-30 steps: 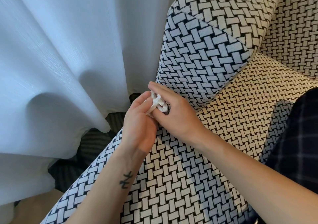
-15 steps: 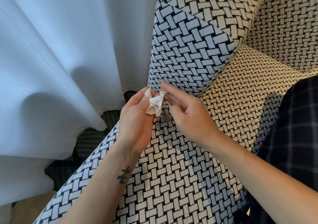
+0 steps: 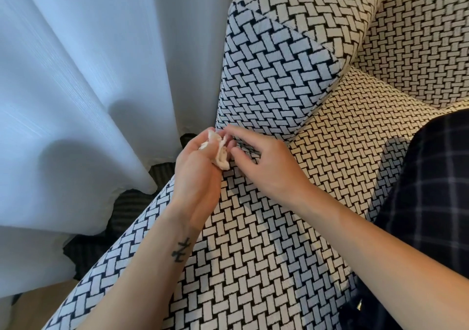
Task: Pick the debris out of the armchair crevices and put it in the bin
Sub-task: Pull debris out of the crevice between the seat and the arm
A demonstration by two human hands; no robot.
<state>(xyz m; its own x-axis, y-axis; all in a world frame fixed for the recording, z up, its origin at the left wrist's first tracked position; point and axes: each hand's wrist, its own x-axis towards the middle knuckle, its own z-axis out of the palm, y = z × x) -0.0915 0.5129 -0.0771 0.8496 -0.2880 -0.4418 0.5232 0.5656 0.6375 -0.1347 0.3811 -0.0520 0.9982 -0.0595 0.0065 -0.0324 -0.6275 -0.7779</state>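
So progress-wise: one bit of debris is out of the chair. A crumpled white tissue [image 3: 221, 157] sits in the left hand [image 3: 198, 177], held over the front edge of the armchair [image 3: 253, 253], right by the crevice where the armrest [image 3: 274, 76] meets the seat. It's not binned yet though. No bin in view anywhere, so the carry and drop are left, and I can't tell if more junk is hiding in the gaps.

Pose: the left hand points toward 12 o'clock, fingers curled round the wad. The right hand [image 3: 266, 167] comes in from 3 o'clock, fingers loosely spread and pinching nothing, tips right at the tissue. Touching or not, can't tell. White curtain [image 3: 83, 88] hangs at 9 o'clock.
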